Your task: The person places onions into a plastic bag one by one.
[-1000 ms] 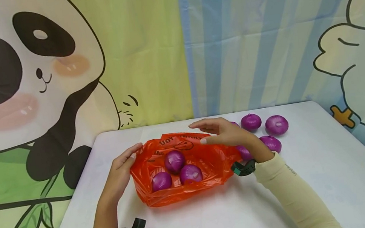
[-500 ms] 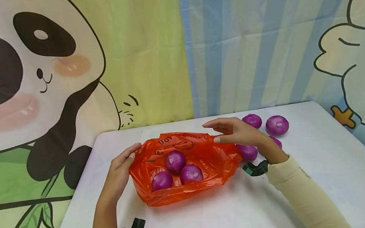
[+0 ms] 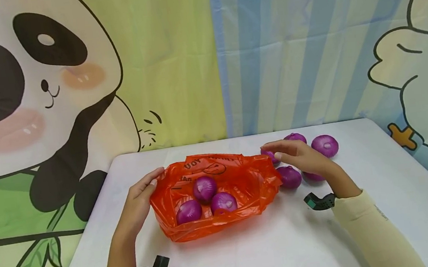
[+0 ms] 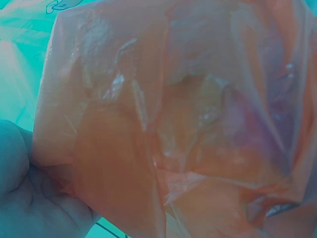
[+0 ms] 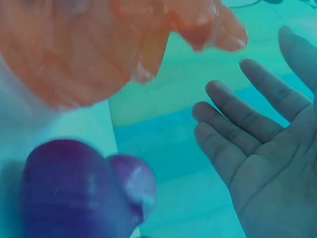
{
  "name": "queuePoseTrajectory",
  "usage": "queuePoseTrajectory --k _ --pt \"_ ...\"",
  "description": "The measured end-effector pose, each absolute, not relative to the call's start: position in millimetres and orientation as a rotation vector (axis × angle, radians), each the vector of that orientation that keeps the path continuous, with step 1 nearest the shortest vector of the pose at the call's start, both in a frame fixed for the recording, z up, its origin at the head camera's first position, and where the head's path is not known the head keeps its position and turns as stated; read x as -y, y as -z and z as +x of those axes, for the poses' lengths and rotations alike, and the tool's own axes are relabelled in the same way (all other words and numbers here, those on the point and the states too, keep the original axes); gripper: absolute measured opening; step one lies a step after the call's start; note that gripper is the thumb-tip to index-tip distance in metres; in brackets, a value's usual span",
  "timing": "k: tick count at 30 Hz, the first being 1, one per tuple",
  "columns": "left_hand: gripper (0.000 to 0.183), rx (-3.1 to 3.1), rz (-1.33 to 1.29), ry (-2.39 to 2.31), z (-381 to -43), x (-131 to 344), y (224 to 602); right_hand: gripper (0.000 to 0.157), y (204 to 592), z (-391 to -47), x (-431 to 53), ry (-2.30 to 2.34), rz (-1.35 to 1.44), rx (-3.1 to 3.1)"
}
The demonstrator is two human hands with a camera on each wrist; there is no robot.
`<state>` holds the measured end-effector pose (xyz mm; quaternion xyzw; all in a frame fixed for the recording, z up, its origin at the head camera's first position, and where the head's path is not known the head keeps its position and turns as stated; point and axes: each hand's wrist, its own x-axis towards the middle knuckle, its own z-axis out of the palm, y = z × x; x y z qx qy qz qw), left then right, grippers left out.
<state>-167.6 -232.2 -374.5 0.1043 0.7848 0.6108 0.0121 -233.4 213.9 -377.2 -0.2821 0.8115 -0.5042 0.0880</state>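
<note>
An orange-red plastic bag [image 3: 258, 181] lies with its mouth spread wide, three red onions [image 3: 205, 189] inside it. At its left edge my left hand [image 3: 137, 205] pinches the plastic between thumb and fingers. The left wrist view is mostly filled by the bag's wall [image 4: 119, 148]. My right hand [image 3: 301, 156] is off the bag, over the loose onions to its right. Its fingers are extended and apart, with nothing in them, as the right wrist view shows. One onion [image 3: 268, 157] sits just beyond its fingertips; another [image 3: 289, 177] lies below the hand, beside the bag.
More loose onions lie around the right hand: one at the back [image 3: 294, 137], one farther right [image 3: 324, 146], and one partly hidden under the wrist [image 3: 313, 177]. The white table [image 3: 253, 258] ends at a printed curtain [image 3: 174, 67] behind.
My right hand has moved right, from the bag's right side to above the loose onions, uncovering the one by its fingertips. The left hand and the bag stay nearly still.
</note>
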Motion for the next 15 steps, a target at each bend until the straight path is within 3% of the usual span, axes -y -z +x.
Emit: queuePoseTrajectory --k 15 --pt "0.044 -2.430 0.323 -1.911 -167.9 231.0 374.8 0.044 397.8 -221.8 -262.0 1.511 -0.716 -2.492"
